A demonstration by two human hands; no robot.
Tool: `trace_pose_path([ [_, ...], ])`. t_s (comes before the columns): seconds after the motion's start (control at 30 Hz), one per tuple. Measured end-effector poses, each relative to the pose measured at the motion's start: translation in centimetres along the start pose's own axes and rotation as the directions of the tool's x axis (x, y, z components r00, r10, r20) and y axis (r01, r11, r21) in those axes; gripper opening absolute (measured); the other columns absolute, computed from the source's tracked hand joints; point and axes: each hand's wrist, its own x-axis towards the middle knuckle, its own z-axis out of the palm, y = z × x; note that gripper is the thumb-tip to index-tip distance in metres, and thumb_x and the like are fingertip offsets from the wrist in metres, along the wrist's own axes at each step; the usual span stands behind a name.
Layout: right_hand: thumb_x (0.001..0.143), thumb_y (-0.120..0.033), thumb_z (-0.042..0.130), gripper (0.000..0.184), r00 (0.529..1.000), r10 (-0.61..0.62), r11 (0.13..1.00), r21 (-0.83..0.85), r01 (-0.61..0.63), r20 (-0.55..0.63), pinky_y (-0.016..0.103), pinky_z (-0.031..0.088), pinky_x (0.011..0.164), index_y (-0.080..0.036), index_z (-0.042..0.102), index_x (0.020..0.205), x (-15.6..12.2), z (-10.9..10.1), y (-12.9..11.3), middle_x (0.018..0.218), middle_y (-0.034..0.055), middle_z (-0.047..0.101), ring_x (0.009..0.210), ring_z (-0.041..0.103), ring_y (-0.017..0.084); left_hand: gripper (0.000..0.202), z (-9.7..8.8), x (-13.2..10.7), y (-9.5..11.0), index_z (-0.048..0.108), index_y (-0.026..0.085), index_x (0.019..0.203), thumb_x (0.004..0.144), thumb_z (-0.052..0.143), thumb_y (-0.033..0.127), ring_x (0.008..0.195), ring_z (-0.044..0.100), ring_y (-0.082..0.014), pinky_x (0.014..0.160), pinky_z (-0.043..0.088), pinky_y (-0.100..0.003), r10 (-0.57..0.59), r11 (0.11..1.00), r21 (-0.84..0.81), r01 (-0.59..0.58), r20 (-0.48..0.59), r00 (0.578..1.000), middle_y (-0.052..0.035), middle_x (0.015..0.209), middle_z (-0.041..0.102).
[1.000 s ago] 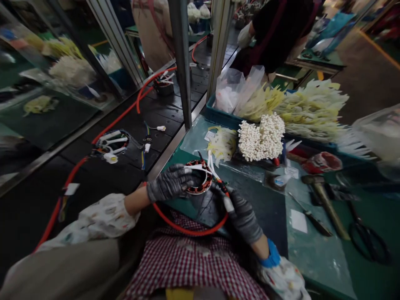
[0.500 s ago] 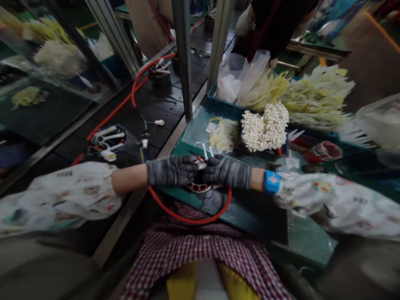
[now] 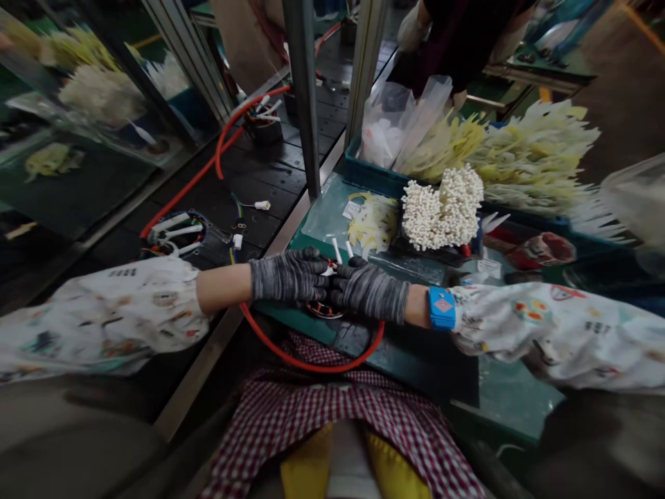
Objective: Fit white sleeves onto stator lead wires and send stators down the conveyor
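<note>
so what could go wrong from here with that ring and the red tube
The red tube loops down over the checked apron, so it might snag there. The left hand and right hand cover much of the ring, so damage to it could go unnoticed. The white tubes poking up near the right hand could perhaps get bent.

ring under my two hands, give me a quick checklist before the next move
1. Left hand at the ring: ok, fingers over its left side.
2. Right hand at the ring: ok, fingers over its right side.
3. White tips in sight: ok, two stick up beyond the hands.
4. Red tube straight: not ok, it loops on your side of the ring.
5. Inside of the ring in order: cannot tell, the hands cover most of it.
</note>
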Motion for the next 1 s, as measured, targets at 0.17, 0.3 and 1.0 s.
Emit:
trace_pose_path([
  [0.17, 0.111, -0.019, 0.067, 0.025, 0.999, -0.023, 1.000, -0.018, 0.023, 0.048, 0.047, 0.055, 0.113, -0.035, 0.085, 0.106, -3.5, 0.8, 0.5, 0.127, -0.0018, 0.087, 0.125, 0.073, 0.025, 0.037, 0.8, -0.9, -0.2, 0.084, 0.045, 0.117, 0.107, 0.060, 0.019, 0.135, 0.070, -0.0267, 0.130, 0.044, -0.046, 0.033, 0.990, 0.137, -0.023, -0.071, 0.997, 0.0086, 0.140, 0.083],
  [0.3, 0.108, -0.021, 0.074, 0.028, 0.994, 0.098, 0.995, -0.004, -0.098, -0.042, 0.050, 0.051, 0.122, -0.044, 0.082, 0.121, -7.2, 3.1, -0.5, 0.142, -0.0075, 0.083, 0.134, 0.069, 0.025, 0.026, -0.2, -1.2, 0.3, 0.084, 0.039, 0.116, 0.106, 0.063, 0.027, 0.142, 0.063, -0.0314, 0.135, 0.031, -0.052, -0.122, 0.991, 0.061, 0.118, 0.071, 0.990, 0.0025, 0.142, 0.082],
  [1.0, 0.102, -0.048, 0.079, 0.023, 0.649, 0.402, 0.800, -0.097, -0.592, -0.646, 0.060, 0.044, 0.124, -0.037, 0.081, 0.122, -12.1, 5.8, -2.7, 0.150, 0.0085, 0.071, 0.142, 0.056, 0.037, 0.023, -0.7, 8.8, -0.6, 0.076, 0.023, 0.128, 0.106, 0.071, 0.026, 0.127, 0.077, -0.0266, 0.129, 0.040, -0.048, -0.284, 0.835, -0.498, 0.236, -0.021, 0.959, -0.0044, 0.128, 0.085],
])
